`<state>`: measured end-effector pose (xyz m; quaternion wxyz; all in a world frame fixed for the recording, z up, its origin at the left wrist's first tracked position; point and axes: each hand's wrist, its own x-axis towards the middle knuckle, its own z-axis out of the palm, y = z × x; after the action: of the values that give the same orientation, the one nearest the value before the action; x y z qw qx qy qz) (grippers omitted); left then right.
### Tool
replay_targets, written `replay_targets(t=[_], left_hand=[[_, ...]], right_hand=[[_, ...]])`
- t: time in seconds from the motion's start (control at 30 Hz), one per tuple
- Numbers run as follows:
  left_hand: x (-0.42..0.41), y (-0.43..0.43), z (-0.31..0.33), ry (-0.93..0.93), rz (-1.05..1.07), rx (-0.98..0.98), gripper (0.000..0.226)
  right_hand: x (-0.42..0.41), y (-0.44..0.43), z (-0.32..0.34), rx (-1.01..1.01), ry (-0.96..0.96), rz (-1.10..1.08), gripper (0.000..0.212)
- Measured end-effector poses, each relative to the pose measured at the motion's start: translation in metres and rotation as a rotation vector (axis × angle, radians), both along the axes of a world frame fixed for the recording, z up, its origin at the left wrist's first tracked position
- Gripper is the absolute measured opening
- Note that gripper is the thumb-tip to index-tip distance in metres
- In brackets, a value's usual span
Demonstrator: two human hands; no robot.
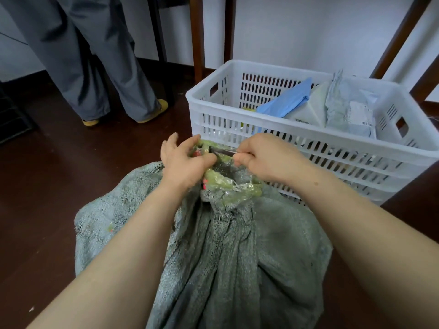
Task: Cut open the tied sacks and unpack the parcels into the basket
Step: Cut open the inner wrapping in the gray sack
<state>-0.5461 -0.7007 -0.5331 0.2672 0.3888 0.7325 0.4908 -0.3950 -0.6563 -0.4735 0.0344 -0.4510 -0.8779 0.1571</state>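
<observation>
Grey trousers (95, 67) and yellow shoes (154, 112) of a standing person far left, on dark floor (59, 174). Centre, on the floor, grey-green woven sack (225, 257), neck bound in yellow-green tape (228, 186). Left hand (183, 160) curled round the taped neck, gripping it. Thin metal blade (223, 151) laid against the tape, handle hidden in the fisted right hand (263, 157). Just behind, to the right, white slatted basket (308, 143) holding a blue parcel (285, 98) and pale parcels (349, 110).
</observation>
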Motion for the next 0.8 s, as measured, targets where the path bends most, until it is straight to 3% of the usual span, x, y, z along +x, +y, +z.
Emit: replay_targets(t=[0.1, 0.27, 0.37, 0.6, 0.67, 0.73, 0.8], left_hand=[[-0.006, -0.004, -0.005, -0.193, -0.161, 0.077, 0.081], [-0.011, -0.007, -0.009, -0.151, -0.208, 0.091, 0.087], [-0.008, -0.005, -0.008, -0.194, -0.237, 0.093, 0.1], [-0.005, -0.005, -0.009, -0.438, -0.211, 0.099, 0.081], [-0.007, -0.006, -0.012, -0.469, -0.183, 0.116, 0.091], [-0.01, -0.008, -0.014, -0.488, -0.148, 0.124, 0.105], [-0.014, -0.01, -0.012, -0.475, -0.158, 0.128, 0.087]], right_hand=[[0.007, 0.002, 0.006, -0.093, 0.09, 0.021, 0.023], [0.017, 0.009, 0.01, -0.157, 0.092, 0.011, 0.021], [0.017, 0.01, 0.008, -0.095, 0.076, 0.002, 0.022], [0.0, 0.003, -0.003, 0.139, -0.066, 0.034, 0.033], [-0.004, 0.002, -0.007, 0.16, -0.071, 0.056, 0.033], [-0.005, 0.002, -0.01, 0.096, -0.03, 0.072, 0.028], [-0.001, 0.005, -0.011, -0.075, 0.13, 0.046, 0.023]])
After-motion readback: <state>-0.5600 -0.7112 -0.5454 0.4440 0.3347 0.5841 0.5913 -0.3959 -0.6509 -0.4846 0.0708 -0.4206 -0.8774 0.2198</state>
